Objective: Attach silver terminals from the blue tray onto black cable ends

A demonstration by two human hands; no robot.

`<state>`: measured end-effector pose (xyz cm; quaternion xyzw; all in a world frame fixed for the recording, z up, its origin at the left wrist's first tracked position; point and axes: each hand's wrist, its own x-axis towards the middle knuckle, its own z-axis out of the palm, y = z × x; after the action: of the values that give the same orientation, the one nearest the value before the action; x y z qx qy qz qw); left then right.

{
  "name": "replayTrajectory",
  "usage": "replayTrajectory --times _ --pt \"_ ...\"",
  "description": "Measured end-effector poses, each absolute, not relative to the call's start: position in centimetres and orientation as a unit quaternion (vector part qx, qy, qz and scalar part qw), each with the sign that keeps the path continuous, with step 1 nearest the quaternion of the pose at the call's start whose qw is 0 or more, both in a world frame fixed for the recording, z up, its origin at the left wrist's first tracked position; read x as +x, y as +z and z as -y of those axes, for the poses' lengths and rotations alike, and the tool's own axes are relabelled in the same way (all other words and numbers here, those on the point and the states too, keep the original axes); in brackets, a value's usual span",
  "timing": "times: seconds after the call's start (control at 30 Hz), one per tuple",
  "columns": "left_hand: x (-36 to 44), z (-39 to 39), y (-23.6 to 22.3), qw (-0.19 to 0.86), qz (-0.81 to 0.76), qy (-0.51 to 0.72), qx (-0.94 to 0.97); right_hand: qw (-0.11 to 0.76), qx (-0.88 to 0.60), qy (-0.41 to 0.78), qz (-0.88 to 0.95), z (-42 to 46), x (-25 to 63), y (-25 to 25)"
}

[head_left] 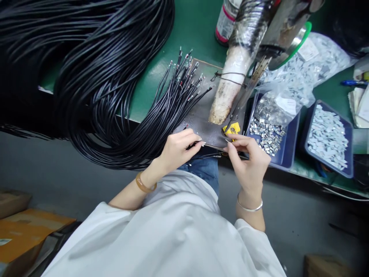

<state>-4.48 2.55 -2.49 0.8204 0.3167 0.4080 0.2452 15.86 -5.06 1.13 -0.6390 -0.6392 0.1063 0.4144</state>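
Note:
My left hand (182, 145) pinches a black cable at the front edge of the grey work plate (203, 127); its far end is hidden by my fingers. Thumb and fingertips of my right hand (249, 156) are pressed together beside a small yellow block (232, 130), on something too small to make out. A gap separates the two hands. Beyond my left hand a thick bundle of black cables (161, 115) lies across the plate, stripped ends pointing away from me. Above the yellow block a thin metal rod (238, 109) slants down, its tip close to the block.
A plastic-wrapped hose (227, 88) hangs over the plate. To the right stand a blue tray (284, 161) of small metal pieces and another tray (350, 154) of pale pieces. Behind them lie a filled plastic bag (328, 54) and a bottle (225, 23). Cardboard boxes (34, 223) are lower left.

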Motion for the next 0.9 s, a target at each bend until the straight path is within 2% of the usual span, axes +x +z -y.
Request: replayTrajectory --times 0.07,0.2,0.47,0.7,0.83,0.9 --pt "-4.6 -2.9 -2.2 0.251 -0.324 0.417 0.811 0.391 -0.639 0.099 0.655 4.9 15.6 1.4" --pt "-4.8 -3.7 -2.1 0.229 -0.364 0.458 0.778 0.398 -0.636 0.058 0.659 5.0 15.7 1.2" --pt "-6.2 -4.0 -5.1 0.089 -0.438 0.462 0.766 0.414 -0.648 -0.005 0.639 5.8 16.8 0.6" --pt "-6.7 -2.9 -3.8 0.119 -0.426 0.485 0.755 0.442 -0.639 -0.024 0.629 5.9 17.2 0.3" --pt "-7.3 -7.7 -1.5 0.038 -0.374 0.532 0.758 0.455 -0.634 -0.018 0.625 5.8 17.2 0.1" --pt "-7.4 -12.0 -1.3 0.061 -0.424 0.448 0.785 0.461 -0.637 -0.015 0.617 5.8 17.3 0.0"
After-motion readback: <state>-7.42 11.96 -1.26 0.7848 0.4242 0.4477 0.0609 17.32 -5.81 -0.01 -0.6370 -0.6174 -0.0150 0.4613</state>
